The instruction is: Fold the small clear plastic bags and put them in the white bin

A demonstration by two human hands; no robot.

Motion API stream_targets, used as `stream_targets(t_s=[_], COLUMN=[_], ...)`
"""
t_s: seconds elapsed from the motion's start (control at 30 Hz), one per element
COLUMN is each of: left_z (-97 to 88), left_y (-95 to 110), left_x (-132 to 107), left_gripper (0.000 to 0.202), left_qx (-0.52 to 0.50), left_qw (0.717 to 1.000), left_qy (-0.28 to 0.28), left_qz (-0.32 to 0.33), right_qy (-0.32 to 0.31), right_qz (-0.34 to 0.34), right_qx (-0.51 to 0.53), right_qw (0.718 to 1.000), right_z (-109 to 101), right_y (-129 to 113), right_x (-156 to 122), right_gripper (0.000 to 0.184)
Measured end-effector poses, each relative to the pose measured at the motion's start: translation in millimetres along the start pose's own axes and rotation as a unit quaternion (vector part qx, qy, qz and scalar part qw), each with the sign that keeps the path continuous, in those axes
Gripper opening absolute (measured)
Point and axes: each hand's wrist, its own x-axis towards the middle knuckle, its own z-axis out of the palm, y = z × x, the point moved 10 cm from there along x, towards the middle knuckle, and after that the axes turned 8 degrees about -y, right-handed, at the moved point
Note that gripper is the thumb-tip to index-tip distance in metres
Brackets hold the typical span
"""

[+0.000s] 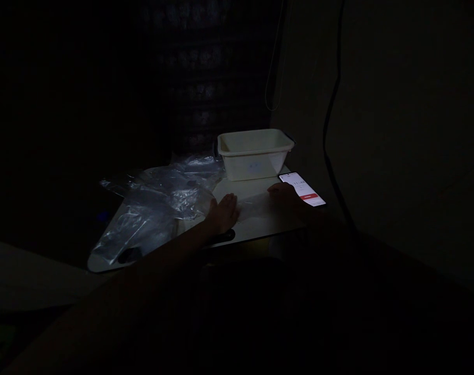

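Note:
A clear plastic bag lies flat on the white tabletop between my two hands. My left hand rests at its left end, fingers stretched out, with nothing seen in its grasp. At the right end, my right hand has its fingers curled at the bag's edge; the dim light hides much of their grip. More crumpled clear plastic bags spread over the left side of the table, close to my left forearm.
Behind the hands stands a pale plastic tub with dark handles. A lit phone lies by my right hand. One dark oval shape is at the near table edge. A dark cable hangs along the wall to the right.

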Motion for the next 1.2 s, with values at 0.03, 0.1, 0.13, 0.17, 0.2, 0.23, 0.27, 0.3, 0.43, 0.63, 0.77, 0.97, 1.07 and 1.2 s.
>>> stream_targets(t_s=[0.03, 0.1, 0.13, 0.17, 0.2, 0.23, 0.27, 0.3, 0.43, 0.63, 0.77, 0.97, 1.07, 1.2], left_z=[1.2, 3.3, 4.1, 4.8, 5.3, 5.5, 5.2, 4.6, 2.8, 1.4, -0.2, -4.6, -4.7, -4.5], left_y=[1, 1, 1, 1, 1, 1, 1, 1, 3, 5, 6, 8, 9, 8], left_x=[0, 0, 0, 0, 0, 0, -1, -1, -1, -2, -4, -6, -6, -6], left_gripper=[0.050, 0.052, 0.053, 0.054, 0.055, 0.056, 0.057, 0.057, 0.059, 0.056, 0.057, 0.059, 0.060, 0.060], left_qx=[0.009, 0.021, 0.024, 0.026, 0.027, 0.029, 0.031, 0.034, 0.046, 0.061, 0.064, 0.066, 0.067, 0.067], left_qw=[1.000, 1.000, 0.999, 0.999, 0.999, 0.999, 0.999, 0.999, 0.999, 0.998, 0.997, 0.997, 0.997, 0.997], left_qy=[-0.006, -0.017, -0.022, -0.026, -0.028, -0.029, -0.027, -0.024, -0.016, -0.025, -0.038, -0.027, -0.033, -0.040], left_qz=[-0.002, -0.005, -0.005, -0.006, -0.007, -0.007, -0.007, -0.007, -0.009, -0.016, -0.017, -0.019, -0.022, -0.023], right_qy=[0.008, 0.050, 0.078, 0.103, 0.120, 0.125, 0.121, 0.109, 0.047, -0.010, -0.010, 0.035, 0.059, 0.054], right_qz=[-0.004, -0.007, -0.011, -0.022, -0.042, -0.072, -0.109, -0.152, -0.285, -0.295, -0.272, -0.250, -0.240, -0.235], right_qx=[-0.002, -0.012, -0.019, -0.027, -0.035, -0.042, -0.048, -0.053, -0.067, -0.142, -0.187, -0.225, -0.228, -0.223], right_qw=[1.000, 0.999, 0.997, 0.994, 0.991, 0.989, 0.985, 0.981, 0.955, 0.945, 0.944, 0.941, 0.942, 0.945], right_z=[-1, -8, -13, -16, -17, -16, -11, -4, 30, 62, 66, 61, 52, 48], right_y=[1, 1, 0, -4, -11, -20, -32, -46, -95, -108, -96, -83, -73, -58], right_x=[0, -1, -2, -4, -6, -8, -10, -13, -33, -45, -42, -40, -41, -41], right_gripper=[0.024, 0.028, 0.030, 0.032, 0.035, 0.036, 0.038, 0.039, 0.041, 0.050, 0.050, 0.048, 0.045, 0.042])
